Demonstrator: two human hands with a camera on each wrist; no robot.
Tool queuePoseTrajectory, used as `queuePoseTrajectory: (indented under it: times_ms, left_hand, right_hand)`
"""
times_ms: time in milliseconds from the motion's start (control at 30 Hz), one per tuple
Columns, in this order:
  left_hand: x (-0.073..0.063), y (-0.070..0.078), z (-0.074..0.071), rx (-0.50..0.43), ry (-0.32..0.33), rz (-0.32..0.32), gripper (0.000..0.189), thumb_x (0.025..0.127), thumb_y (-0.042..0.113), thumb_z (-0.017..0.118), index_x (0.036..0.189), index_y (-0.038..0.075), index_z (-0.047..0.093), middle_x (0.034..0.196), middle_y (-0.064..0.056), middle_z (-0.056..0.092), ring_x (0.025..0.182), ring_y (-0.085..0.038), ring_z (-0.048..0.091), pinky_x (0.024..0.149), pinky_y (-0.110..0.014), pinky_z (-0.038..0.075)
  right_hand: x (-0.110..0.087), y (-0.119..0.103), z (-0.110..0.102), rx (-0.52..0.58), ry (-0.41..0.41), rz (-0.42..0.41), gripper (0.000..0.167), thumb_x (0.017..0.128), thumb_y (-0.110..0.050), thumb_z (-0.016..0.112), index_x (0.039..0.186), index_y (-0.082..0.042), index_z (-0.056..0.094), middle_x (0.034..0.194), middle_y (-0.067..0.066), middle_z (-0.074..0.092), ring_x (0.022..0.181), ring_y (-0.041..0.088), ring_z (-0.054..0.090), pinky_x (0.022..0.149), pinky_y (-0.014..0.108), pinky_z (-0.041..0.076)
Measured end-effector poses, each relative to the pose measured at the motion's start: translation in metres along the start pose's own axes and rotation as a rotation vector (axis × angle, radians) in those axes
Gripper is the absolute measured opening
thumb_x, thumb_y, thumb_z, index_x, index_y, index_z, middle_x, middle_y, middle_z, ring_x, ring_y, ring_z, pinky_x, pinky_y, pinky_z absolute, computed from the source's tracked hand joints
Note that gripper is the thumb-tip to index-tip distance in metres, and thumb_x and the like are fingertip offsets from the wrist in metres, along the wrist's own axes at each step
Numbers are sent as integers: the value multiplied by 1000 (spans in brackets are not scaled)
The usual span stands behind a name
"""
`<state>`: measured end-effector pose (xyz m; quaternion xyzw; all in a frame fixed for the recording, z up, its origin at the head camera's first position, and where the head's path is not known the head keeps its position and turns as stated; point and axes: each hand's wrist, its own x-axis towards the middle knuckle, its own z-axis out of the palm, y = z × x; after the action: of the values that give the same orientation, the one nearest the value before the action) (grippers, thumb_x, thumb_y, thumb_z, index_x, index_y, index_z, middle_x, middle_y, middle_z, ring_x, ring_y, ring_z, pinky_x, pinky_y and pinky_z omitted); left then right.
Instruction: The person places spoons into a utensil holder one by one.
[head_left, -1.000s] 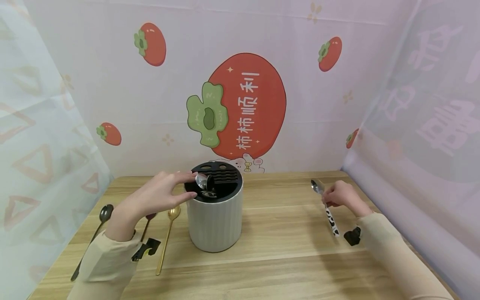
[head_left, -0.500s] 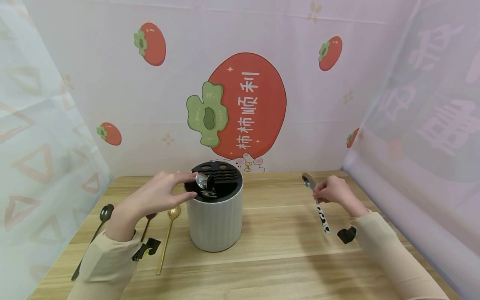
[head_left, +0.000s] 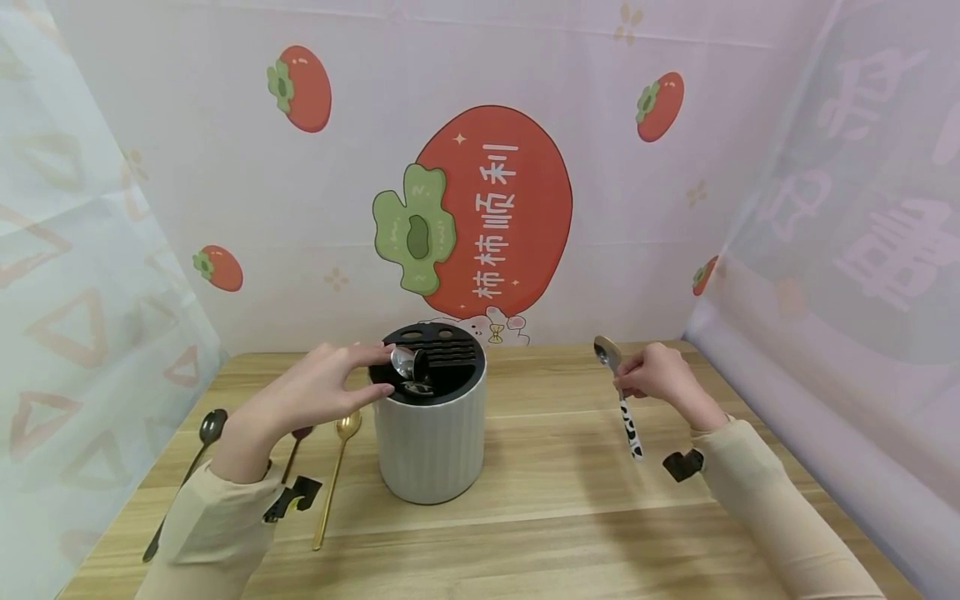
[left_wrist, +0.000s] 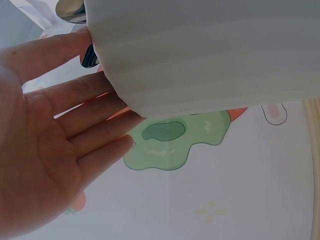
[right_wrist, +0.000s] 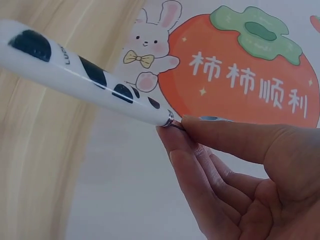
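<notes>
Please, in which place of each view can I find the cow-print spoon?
Head: right of centre, the cow-print spoon pinched in the right hand.
Left wrist: not in it.
Right wrist: upper left, mainly its spotted handle.
Shared landmark, in all three: the green calyx of the large printed persimmon.

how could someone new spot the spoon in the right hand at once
Start at the ribbed pale holder on the wooden table, then look right of it. There the right hand pinches a silver-bowled spoon by its neck. Unlike the plain gold spoon and dark spoon lying left of the holder, its handle is white with black patches.
</notes>
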<state>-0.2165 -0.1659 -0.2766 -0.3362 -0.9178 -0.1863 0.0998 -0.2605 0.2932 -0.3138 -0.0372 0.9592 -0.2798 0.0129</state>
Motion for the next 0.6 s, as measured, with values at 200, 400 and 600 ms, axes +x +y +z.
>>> queuePoseTrajectory:
  times_ms: [200,400,600]
  left_hand:
    - [-1,0,-1,3,-6,-6,45,89,31,65,129,9,60,127,-10,62,113,-25,61,95,-46,47]
    - [0,1,-1,3,2,1,45,89,31,65,128,8,61,126,-10,63,113,-26,61,95,-46,48]
    - [0,1,-1,3,-3,-7,45,89,31,65,128,8,61,126,-10,63,112,-25,61,94,-46,48]
  right_hand:
    - [1,-10,0,4,7,-12,17,83,-15,71,84,1,72,72,8,72,60,10,66,58,27,56]
    - [0,-20,0,3,22,-37,17,83,-16,71,84,0,72,72,7,72,60,10,66,58,27,56]
    - [-1,-31,3,51,24,-55,16,83,-16,71,85,0,72,73,7,72,63,11,67,60,28,57]
